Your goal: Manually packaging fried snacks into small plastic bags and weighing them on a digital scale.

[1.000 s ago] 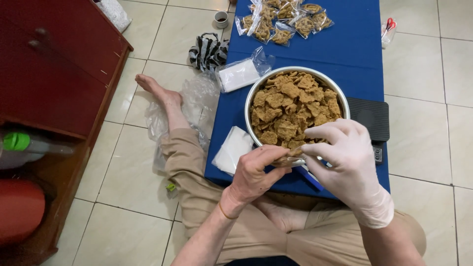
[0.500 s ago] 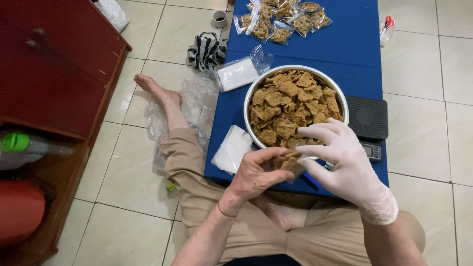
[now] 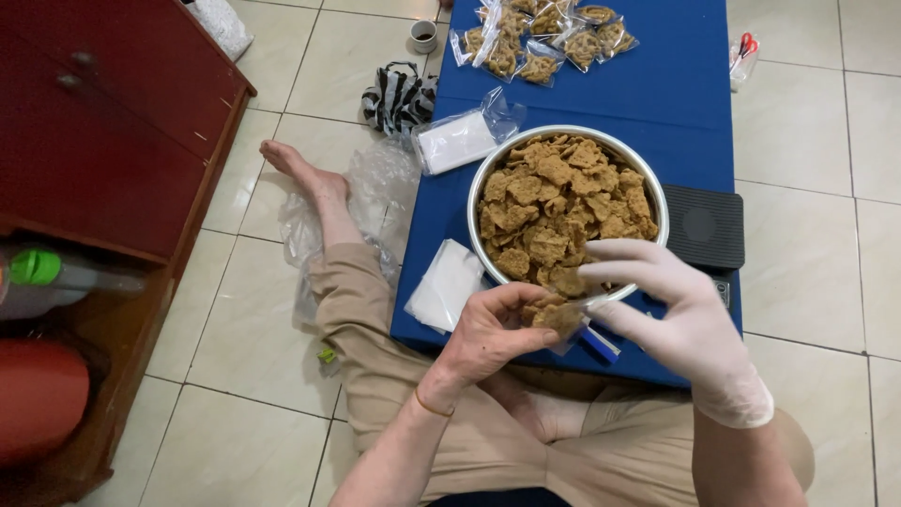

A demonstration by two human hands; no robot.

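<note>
A round metal bowl [image 3: 488, 178] full of brown fried chips [image 3: 563, 207] stands on a low blue table [image 3: 676, 94]. At its near rim my bare left hand [image 3: 488, 333] grips a small clear plastic bag [image 3: 563, 321] that holds a few chips. My right hand [image 3: 680, 319], in a white glove, has its fingers spread and pinches the bag's mouth from the right, just over the bowl's edge.
Several filled chip bags [image 3: 544, 42] lie at the table's far end. A stack of empty bags [image 3: 455, 141] and white sheets [image 3: 446, 286] lie left of the bowl, a black scale [image 3: 704, 225] right of it. A red cabinet [image 3: 103, 141] stands left; my crossed legs are under the table.
Both hands have stayed at the bowl's near rim. The left hand has closed more around the bag, and the gloved right hand has shifted slightly right with its fingers spreading.
</note>
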